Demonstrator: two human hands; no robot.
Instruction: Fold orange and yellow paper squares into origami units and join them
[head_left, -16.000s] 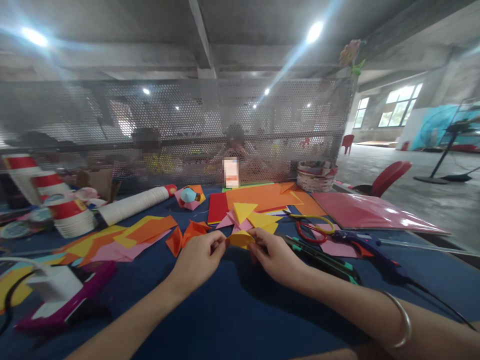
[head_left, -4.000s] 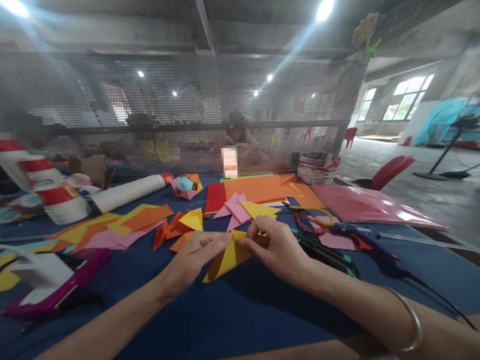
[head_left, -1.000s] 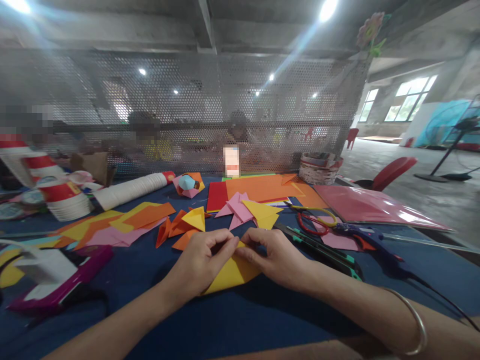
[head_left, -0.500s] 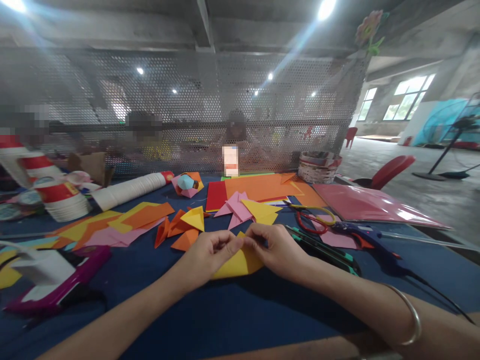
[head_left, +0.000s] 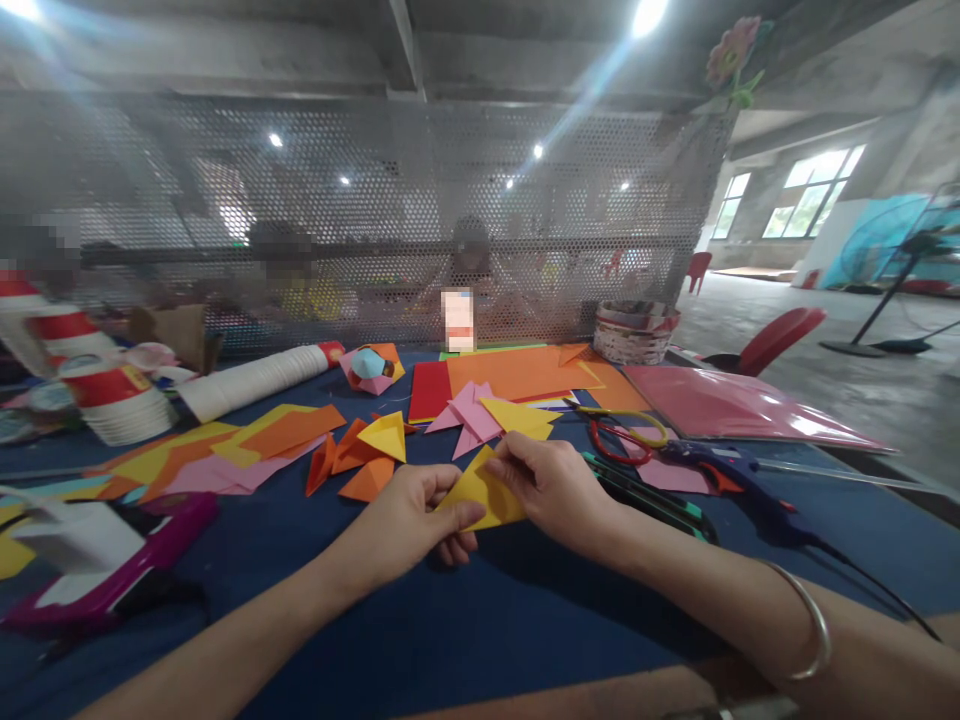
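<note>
A sheet of yellow paper [head_left: 486, 495] is held between my two hands, just above the blue tabletop. My left hand [head_left: 420, 515] pinches its left side, thumb on top and fingers underneath. My right hand [head_left: 551, 485] grips the upper right part with thumb and fingers. Past my left hand lie folded orange paper pieces [head_left: 369, 478] and a folded yellow piece [head_left: 385, 437]. Just beyond the held paper are folded pink pieces [head_left: 472, 415] and a yellow folded piece [head_left: 525, 415].
Scissors [head_left: 622, 440], a green-and-black cutter [head_left: 660, 500] and a blue glue gun [head_left: 720, 465] lie at right. Paper cups [head_left: 255, 385] and a purple power strip [head_left: 127, 570] are at left. A woven basket [head_left: 637, 333] stands before the mesh screen [head_left: 375, 200]. People sit behind it.
My left hand has shifted its grip lower, its fingers now showing under the paper. The yellow paper has tilted up, showing more of its face. My right hand still holds it.
</note>
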